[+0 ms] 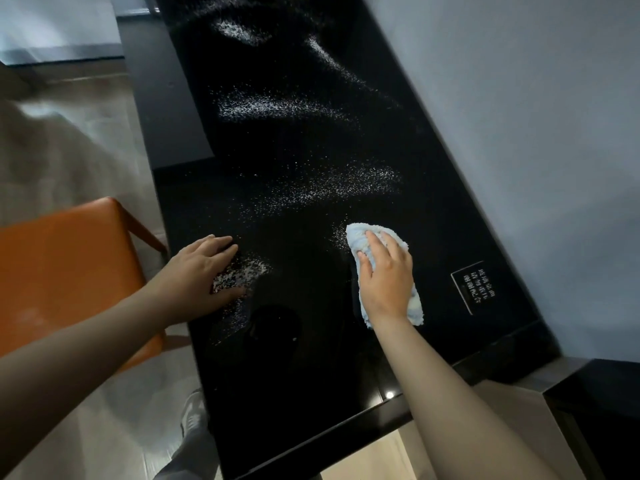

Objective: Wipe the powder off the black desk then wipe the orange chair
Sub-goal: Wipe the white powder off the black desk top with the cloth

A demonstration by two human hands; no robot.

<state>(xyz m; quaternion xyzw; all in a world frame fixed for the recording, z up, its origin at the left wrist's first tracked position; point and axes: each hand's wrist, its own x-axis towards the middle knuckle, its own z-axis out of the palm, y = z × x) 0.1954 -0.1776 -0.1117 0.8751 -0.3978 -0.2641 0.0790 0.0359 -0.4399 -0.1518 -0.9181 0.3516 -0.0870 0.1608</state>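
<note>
Presses blue cloth (360,237) onto black table (311,375) with right hand (386,282), fingers straight; rests left hand (201,271) flat, fingers extended, on white powder (249,268), orange chair (69,258) just beside

Powder (284,107) lies scattered on the desk (311,358) — cloth (360,237) at its right, chair (62,265) beside its left edge.

Glossy black desk (346,358), fluffy cloth (363,242), smooth, perhaps leather, orange chair (69,258).

White powder (277,107) streaked across glossy black desk (311,368); orange chair (69,261) beside its left edge.
</note>
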